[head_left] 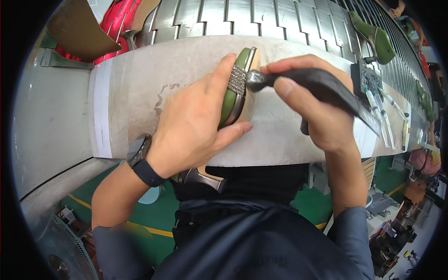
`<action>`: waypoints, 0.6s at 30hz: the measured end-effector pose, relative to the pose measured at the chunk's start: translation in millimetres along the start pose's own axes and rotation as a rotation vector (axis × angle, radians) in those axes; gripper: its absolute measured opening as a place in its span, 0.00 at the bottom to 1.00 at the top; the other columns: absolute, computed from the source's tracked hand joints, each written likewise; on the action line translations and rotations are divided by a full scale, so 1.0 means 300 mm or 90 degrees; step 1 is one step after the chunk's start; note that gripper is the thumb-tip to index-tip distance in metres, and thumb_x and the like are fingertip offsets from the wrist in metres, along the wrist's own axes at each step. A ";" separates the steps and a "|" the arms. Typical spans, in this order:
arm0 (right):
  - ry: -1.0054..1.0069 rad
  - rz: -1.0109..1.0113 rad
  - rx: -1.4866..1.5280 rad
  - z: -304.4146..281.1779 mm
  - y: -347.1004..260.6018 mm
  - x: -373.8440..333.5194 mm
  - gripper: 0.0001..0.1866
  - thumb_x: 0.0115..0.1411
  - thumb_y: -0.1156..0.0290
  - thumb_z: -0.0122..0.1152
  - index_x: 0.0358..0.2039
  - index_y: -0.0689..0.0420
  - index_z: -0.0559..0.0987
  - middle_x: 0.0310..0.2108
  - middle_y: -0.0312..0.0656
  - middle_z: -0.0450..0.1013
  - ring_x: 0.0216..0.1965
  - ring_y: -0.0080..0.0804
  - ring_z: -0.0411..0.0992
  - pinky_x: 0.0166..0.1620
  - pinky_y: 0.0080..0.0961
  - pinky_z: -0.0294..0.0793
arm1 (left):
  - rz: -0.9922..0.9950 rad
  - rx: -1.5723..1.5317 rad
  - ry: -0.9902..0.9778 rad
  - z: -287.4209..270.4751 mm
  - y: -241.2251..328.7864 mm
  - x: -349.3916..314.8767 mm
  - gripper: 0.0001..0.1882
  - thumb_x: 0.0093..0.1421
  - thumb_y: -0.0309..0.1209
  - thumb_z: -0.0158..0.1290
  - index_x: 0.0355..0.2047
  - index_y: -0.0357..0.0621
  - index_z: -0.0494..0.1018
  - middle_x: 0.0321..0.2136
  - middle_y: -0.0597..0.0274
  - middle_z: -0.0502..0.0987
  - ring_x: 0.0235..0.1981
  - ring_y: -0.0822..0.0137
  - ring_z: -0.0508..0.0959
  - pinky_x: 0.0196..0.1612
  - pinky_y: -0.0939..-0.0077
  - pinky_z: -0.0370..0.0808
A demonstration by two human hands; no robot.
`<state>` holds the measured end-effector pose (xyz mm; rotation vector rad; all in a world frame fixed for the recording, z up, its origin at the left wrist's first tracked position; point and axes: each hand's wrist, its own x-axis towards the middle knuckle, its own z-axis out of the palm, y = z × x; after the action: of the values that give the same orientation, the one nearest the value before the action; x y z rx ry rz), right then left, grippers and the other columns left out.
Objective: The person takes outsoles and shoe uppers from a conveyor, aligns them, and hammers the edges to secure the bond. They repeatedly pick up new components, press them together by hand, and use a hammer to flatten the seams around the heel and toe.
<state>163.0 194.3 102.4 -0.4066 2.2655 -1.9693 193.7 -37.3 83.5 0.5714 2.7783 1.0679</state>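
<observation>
My left hand point(191, 121) is wrapped over a green heeled shoe point(227, 105), which is turned on its side with its pale sole facing right. A glittering strap crosses its front, and a shiny metallic band runs along the sole edge. Below my left wrist, the metallic heel point(203, 178) pokes out over the table's front edge; the shoe's middle is hidden by my hand. Closed round a dark hammer, my right hand point(322, 105) holds the hammer's point(308, 77) rounded metal face against or very near the strap and sole edge. Its flared thin end points right.
A pale, stained worktable point(135, 107) lies under my hands, with a slatted metal conveyor point(261, 18) beyond it. Another green heeled shoe point(380, 44) lies on the conveyor at right. Syringe-like tubes point(380, 112) rest beside a dark block point(366, 79). A fan point(70, 247) stands lower left.
</observation>
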 end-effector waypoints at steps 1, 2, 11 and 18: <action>-0.031 0.026 -0.022 -0.001 -0.022 -0.007 0.13 0.62 0.73 0.69 0.45 0.65 0.84 0.38 0.42 0.84 0.39 0.21 0.79 0.45 0.20 0.77 | 0.014 0.021 -0.001 -0.001 -0.002 -0.001 0.54 0.53 0.33 0.71 0.75 0.42 0.52 0.46 0.41 0.80 0.43 0.37 0.81 0.47 0.53 0.78; -0.062 0.052 -0.043 -0.001 -0.035 -0.014 0.14 0.62 0.74 0.66 0.47 0.66 0.83 0.43 0.46 0.85 0.44 0.25 0.80 0.50 0.22 0.78 | 0.011 0.015 -0.003 0.001 -0.006 -0.003 0.54 0.53 0.33 0.71 0.75 0.42 0.52 0.46 0.41 0.80 0.43 0.37 0.81 0.47 0.53 0.78; -0.166 -0.039 -0.177 -0.009 -0.080 -0.023 0.15 0.59 0.79 0.66 0.47 0.68 0.81 0.47 0.53 0.83 0.50 0.35 0.81 0.56 0.30 0.78 | 0.056 0.015 0.020 0.000 -0.017 0.007 0.54 0.53 0.35 0.73 0.73 0.34 0.54 0.45 0.42 0.79 0.42 0.39 0.81 0.45 0.53 0.77; -0.089 0.125 -0.081 -0.006 -0.081 0.029 0.14 0.61 0.76 0.65 0.46 0.70 0.81 0.43 0.53 0.84 0.45 0.33 0.82 0.53 0.28 0.79 | 0.048 -0.005 0.013 -0.008 -0.009 -0.001 0.56 0.49 0.31 0.74 0.73 0.33 0.54 0.46 0.41 0.79 0.44 0.39 0.80 0.48 0.53 0.77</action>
<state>157.4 190.7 127.3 -0.3096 2.2534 -1.6568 192.4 -40.8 83.6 0.6737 2.7888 1.1059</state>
